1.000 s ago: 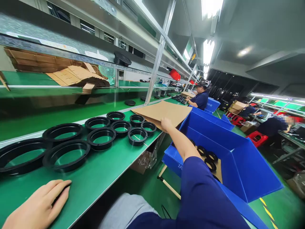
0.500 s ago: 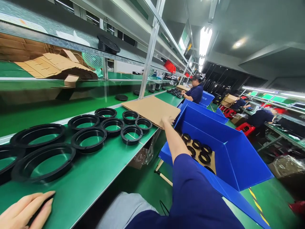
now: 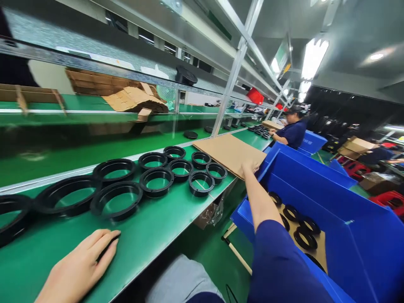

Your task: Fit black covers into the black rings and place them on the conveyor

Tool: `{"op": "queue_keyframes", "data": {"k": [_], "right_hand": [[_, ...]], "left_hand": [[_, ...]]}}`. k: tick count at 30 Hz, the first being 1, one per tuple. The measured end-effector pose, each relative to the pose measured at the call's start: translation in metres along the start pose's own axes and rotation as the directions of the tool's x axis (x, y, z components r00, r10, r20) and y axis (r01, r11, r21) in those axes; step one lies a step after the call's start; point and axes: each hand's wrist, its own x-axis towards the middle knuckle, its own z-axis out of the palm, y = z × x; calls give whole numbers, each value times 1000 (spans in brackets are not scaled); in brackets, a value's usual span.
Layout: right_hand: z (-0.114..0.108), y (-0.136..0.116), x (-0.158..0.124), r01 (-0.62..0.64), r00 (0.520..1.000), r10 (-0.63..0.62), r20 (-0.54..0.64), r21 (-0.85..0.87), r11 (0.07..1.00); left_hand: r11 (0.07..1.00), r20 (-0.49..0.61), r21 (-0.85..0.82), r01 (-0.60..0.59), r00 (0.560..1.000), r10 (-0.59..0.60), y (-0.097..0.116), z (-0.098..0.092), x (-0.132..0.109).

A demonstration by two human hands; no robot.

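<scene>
My right hand (image 3: 250,167) reaches forward to the near right edge of a stack of flat brown cardboard sheets (image 3: 229,151), its fingers closed on that edge. The sheets lie on the green workbench (image 3: 176,223), beside several black rings (image 3: 157,182) set out in rows. My left hand (image 3: 83,263) rests on the bench in front of the rings, thumb and fingers drawn together. A thin dark strip shows between them, and I cannot tell whether it is an object or shadow.
A blue bin (image 3: 315,185) stands to the right, with black rings (image 3: 305,237) on cardboard inside it. A metal post (image 3: 235,69) rises behind the bench, carrying shelves. Further along, a co-worker (image 3: 293,128) works at the same bench. Folded cardboard (image 3: 135,99) lies beyond.
The view has swung left, so the bench and bin appear further right. My left hand shows more fully. My right hand stays at the cardboard edge.
</scene>
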Motion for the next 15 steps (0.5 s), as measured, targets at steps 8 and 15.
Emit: {"op": "queue_keyframes", "data": {"k": [8,15], "right_hand": [[10,-153,-112,651,739,-621,-262,516,557],[20,-258,-286,761,194,-725,-661,568,-313]], "left_hand": [[999,4,-31,-13,1000,13,29,-22,-3],[1000,-23,2,-20,1000,20,35,-24,-10]]}}
